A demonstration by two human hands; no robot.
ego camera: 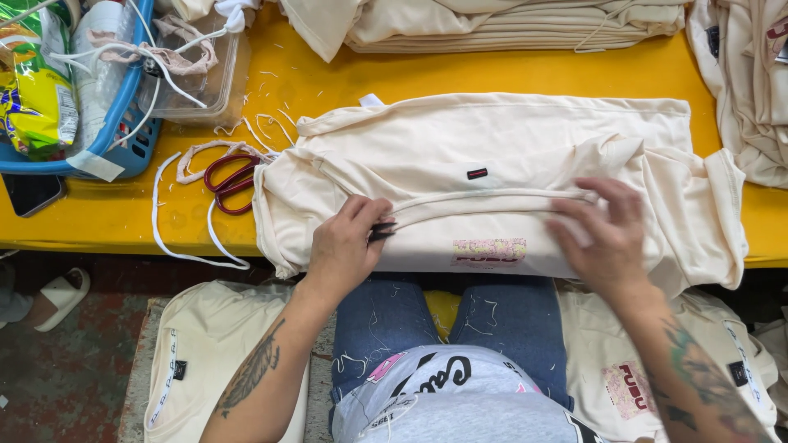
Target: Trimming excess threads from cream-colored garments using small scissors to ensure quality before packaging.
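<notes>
My left hand point(343, 246) pinches small black thread snips point(381, 231) against the cream shirt point(509, 156) spread at the near edge of the yellow tabletop point(107, 217). My right hand point(603, 234) lies open, flat on its hem. Red scissors point(231, 182) rest just left of the shirt, a blue basket point(123, 123) sits in the far left corner, and folded shirts point(492, 29) are stacked along the far edge.

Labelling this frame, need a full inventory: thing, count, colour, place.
cream garment: 1, cream, spread on the table
table: 1, yellow
thread snips: 1, dark, in left hand
scissors: 1, red handles, left of garment
basket: 1, blue, far left
clear tub: 1, beside basket
folded stack: 1, cream, far edge
phone: 1, black, left edge
left hand: holds snips
right hand: flat on garment
</notes>
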